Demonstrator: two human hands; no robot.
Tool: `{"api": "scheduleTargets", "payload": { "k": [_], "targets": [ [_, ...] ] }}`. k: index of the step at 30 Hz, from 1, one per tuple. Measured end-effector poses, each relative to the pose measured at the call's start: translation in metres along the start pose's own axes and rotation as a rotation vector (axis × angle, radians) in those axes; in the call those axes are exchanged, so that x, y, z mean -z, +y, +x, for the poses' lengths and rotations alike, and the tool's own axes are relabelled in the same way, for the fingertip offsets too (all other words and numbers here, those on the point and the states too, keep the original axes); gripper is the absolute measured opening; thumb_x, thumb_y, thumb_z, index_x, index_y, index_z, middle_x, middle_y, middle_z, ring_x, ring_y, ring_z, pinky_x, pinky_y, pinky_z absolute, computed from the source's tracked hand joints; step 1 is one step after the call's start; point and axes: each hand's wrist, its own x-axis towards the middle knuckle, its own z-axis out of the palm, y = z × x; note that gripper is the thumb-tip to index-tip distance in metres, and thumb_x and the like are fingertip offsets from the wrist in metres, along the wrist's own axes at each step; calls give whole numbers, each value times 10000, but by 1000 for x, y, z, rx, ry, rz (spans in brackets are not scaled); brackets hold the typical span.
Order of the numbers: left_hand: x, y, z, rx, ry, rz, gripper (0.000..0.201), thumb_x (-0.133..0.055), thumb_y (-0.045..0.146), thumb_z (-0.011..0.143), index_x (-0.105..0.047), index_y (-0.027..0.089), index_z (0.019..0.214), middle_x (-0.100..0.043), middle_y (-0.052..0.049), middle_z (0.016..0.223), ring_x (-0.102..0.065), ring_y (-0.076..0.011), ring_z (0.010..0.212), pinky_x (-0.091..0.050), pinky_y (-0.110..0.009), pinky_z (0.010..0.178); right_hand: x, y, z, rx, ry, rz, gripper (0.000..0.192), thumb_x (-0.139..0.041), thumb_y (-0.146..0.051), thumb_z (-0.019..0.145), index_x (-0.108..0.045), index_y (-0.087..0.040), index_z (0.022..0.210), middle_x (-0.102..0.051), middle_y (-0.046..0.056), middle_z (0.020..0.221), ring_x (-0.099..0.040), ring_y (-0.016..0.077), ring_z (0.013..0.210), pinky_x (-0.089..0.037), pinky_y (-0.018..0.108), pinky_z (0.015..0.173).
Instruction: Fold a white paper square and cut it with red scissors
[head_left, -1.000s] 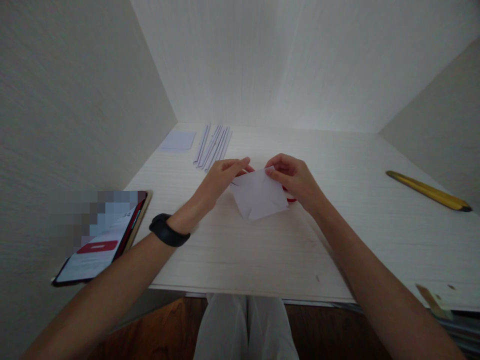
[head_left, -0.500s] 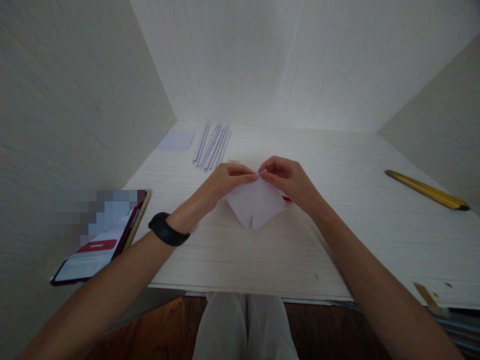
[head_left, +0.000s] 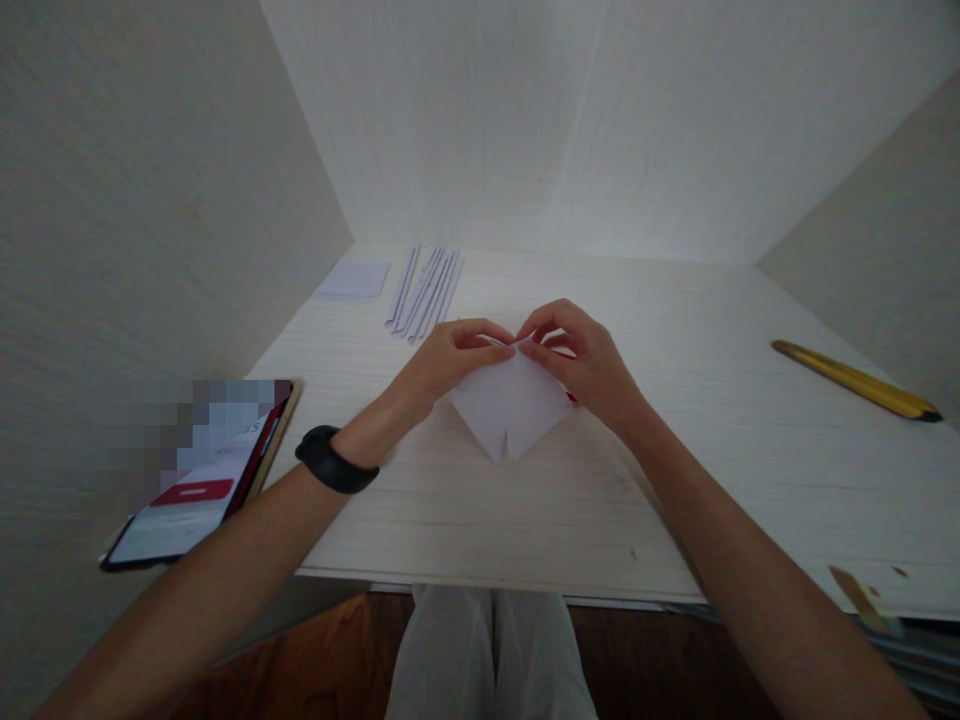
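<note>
A white sheet of paper (head_left: 510,405), diamond-shaped from this angle, is held over the middle of the table, with a short slit or fold gap at its near corner. My left hand (head_left: 469,350) pinches its far corner between thumb and fingers. Close beside it, my right hand (head_left: 570,350) pinches the same corner from the other side. A small red thing (head_left: 572,398) peeks out by the paper's right edge, mostly hidden by the paper and my right hand, so its kind cannot be made out.
Several narrow folded paper strips (head_left: 426,292) lie at the back left, beside a flat paper piece (head_left: 354,279). A phone (head_left: 202,490) leans at the left wall. On the right lies a yellow cutter-like tool (head_left: 855,378). The white table (head_left: 465,540) has walls on three sides.
My right hand's fingers have lifted and arched slightly at the paper's far corner. The paper's near corner has shifted a little, and its slit shows more plainly. Both hands keep their pinch.
</note>
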Motion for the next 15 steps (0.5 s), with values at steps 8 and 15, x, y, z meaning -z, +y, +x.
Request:
{"api": "scheduleTargets", "payload": {
  "k": [8,15],
  "targets": [
    [0,-2,2,-35,20,31,170,-710,318,669,-692,178,764,-655,-5,697,-554,-122,611,-368,-239,564,0,-4,-1,78,52,-141,80,-636,-227,807,-612,-219,883,-551,41,998,-574,159,886,-520,298,711],
    [-2,0,1,-59,44,63,179,-692,336,681,-699,169,748,-656,-18,721,-552,-135,646,-363,-251,586,-1,-4,-1,98,48,-129,48,-633,-200,802,-596,-211,830,-555,45,985,-569,167,915,-521,308,726]
  ]
}}
